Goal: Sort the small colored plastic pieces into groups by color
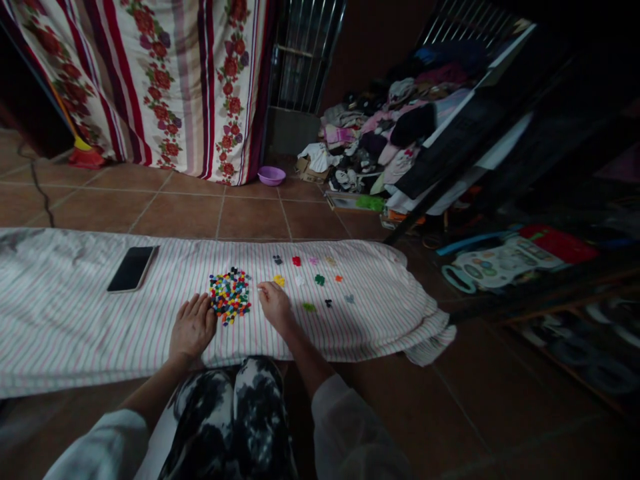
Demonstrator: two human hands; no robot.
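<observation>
A mixed pile of small, brightly coloured pieces (231,297) lies on the striped cloth (170,327). My left hand (193,327) rests flat at the pile's left edge, fingers stretched out and holding nothing. Just right of the pile, my right hand (275,305) is closed in a pinch on a small white piece (260,289). Beyond it are little single-colour groups: yellow pieces (279,281), white pieces (299,281), dark green pieces (319,279), red pieces (297,261), lime green pieces (309,307) and black pieces (329,303), among several others.
A phone (132,269) lies on the cloth at the left. On the tiled floor behind are a purple basin (271,175) and a red dustpan (86,157), near a floral curtain (185,87). A heap of clothes (380,133) stands at the back right.
</observation>
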